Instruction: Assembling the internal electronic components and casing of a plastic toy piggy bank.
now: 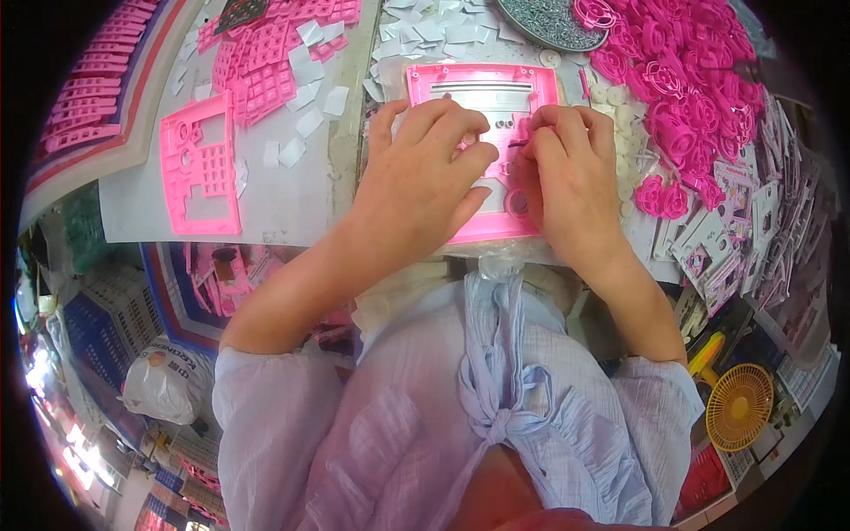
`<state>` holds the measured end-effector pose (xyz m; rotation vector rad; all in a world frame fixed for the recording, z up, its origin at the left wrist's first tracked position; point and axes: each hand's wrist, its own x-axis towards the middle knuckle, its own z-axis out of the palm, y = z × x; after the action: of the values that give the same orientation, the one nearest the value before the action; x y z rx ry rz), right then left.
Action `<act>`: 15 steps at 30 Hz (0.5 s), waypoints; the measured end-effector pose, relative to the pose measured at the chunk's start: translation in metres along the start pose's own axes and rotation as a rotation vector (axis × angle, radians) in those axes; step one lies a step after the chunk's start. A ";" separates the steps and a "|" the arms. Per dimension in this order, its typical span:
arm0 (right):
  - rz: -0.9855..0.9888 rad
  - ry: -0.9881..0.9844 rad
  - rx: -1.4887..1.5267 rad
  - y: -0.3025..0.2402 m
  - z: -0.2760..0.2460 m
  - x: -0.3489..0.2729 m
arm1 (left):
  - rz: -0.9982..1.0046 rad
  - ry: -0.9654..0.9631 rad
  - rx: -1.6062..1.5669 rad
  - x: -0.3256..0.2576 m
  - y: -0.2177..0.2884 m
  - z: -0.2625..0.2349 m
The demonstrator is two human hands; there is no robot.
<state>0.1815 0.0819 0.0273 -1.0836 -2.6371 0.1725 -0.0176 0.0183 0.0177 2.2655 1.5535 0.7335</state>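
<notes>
Near desk's (292,205) front edge: pink plastic casing (502,154) under curled left hand (427,168) and right hand (571,173), grip impossible to tell; possible slip of dark sliver (519,143) through cramped fingering.

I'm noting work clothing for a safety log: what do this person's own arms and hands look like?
The left hand and right hand are bare; no gloves, watch or bracelet shows. The forearms are uncovered. The left sleeve and right sleeve are loose, pale lavender-blue, crinkled cloth, ending near the elbows.
</notes>
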 end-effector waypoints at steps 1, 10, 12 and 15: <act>0.022 -0.010 0.001 -0.001 0.001 0.000 | 0.006 -0.006 -0.001 0.001 0.000 -0.001; 0.097 0.216 0.240 0.015 -0.015 0.006 | 0.003 0.203 -0.041 0.130 -0.046 -0.007; 0.023 0.581 0.373 0.042 -0.037 0.014 | 0.095 0.253 0.210 0.165 -0.068 0.012; 0.053 1.067 0.307 0.113 -0.101 0.028 | 0.163 -0.015 0.379 0.202 -0.073 0.033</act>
<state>0.2688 0.1820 0.1056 -0.8031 -1.5669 -0.0059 0.0021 0.2342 0.0018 2.6874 1.6282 0.4914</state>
